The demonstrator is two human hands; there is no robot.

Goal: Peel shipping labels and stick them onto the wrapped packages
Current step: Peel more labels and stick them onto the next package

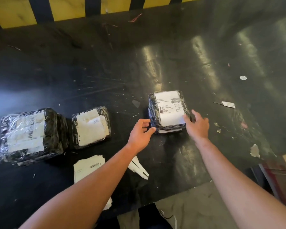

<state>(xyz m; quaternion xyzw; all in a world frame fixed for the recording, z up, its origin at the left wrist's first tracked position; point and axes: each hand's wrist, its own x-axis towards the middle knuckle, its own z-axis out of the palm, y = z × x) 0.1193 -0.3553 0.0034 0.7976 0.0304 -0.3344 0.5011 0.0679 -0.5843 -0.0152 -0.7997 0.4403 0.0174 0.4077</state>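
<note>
Head view: both hands at labelled package (168,111), mid-table toward the right edge.
Left hand (141,134) and right hand (197,125) loose, gripping nothing; best to press label (171,111) corners flat, smoothing outward.

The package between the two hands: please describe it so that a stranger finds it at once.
On the black table, three wrapped packages lie in a row. Take the right one, the package between the hands. It lies apart from the other two, and its label is flat and clean, not crumpled.
</note>
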